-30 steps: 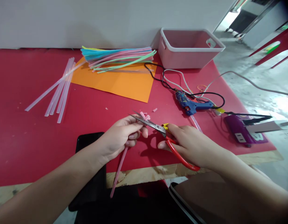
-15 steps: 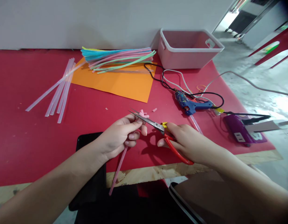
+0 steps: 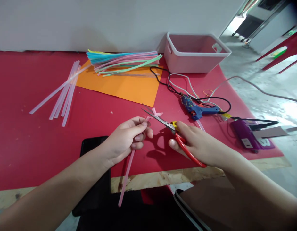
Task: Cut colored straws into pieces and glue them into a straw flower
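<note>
My left hand (image 3: 131, 136) is closed around a pink pipe cleaner (image 3: 126, 178). Its long end hangs down past the table edge, and a short bent tip sticks out above my thumb and forefinger. In my right hand (image 3: 196, 141) are red-handled scissors (image 3: 184, 147), with a bit of yellow near the pivot. Their blades point up and left, just beyond the pipe cleaner's tip and apart from it. Small cut pink pieces (image 3: 157, 113) lie on the red table behind the blades.
Pipe cleaners (image 3: 124, 61) lie bundled on orange paper (image 3: 119, 88); several translucent sticks (image 3: 64, 96) are to the left. A blue glue gun (image 3: 197, 110), pink bin (image 3: 191, 59) and purple power strip (image 3: 250, 134) stand right. A black phone-like slab (image 3: 94, 179) overhangs the front edge.
The scissors have moved right, away from my left fingers, with my right hand. The pipe cleaner's bent tip now shows clear of the blades. The whole view has shifted slightly.
</note>
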`<state>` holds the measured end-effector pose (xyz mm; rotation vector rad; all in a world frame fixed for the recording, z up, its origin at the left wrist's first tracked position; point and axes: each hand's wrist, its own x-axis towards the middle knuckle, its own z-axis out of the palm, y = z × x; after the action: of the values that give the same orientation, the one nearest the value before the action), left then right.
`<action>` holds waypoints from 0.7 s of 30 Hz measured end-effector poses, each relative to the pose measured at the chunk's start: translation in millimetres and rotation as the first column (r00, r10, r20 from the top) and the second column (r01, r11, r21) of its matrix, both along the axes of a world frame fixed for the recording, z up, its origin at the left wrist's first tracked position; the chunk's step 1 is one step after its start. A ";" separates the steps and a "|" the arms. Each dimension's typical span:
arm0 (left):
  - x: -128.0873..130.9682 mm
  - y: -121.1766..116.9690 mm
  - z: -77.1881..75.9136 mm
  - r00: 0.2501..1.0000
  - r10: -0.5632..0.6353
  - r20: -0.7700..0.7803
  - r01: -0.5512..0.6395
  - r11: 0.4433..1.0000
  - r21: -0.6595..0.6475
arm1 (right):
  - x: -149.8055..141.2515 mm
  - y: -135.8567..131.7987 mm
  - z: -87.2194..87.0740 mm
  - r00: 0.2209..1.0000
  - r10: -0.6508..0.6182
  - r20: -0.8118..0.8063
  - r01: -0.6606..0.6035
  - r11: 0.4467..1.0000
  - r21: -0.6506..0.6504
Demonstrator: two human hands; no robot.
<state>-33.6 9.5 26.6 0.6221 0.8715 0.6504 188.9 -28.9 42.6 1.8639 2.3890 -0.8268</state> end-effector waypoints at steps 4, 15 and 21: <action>-0.2 -1.1 0.4 0.999 -0.035 0.020 0.035 0.999 0.014 | -3.8 -2.9 0.9 0.998 0.006 0.058 -0.006 1.000 0.004; 0.5 0.4 -2.2 0.999 0.016 -0.044 -0.016 1.000 0.003 | -5.5 -4.1 -1.9 0.992 0.033 0.119 -0.033 0.999 -0.004; 2.4 -0.4 0.1 0.997 -0.015 -0.078 0.017 1.000 0.022 | -6.2 -4.4 -1.1 0.992 0.026 0.121 -0.024 0.999 -0.023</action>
<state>-31.2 9.1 26.7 0.6776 0.9321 0.6253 182.8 -33.3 41.5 1.8163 2.3162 -0.7126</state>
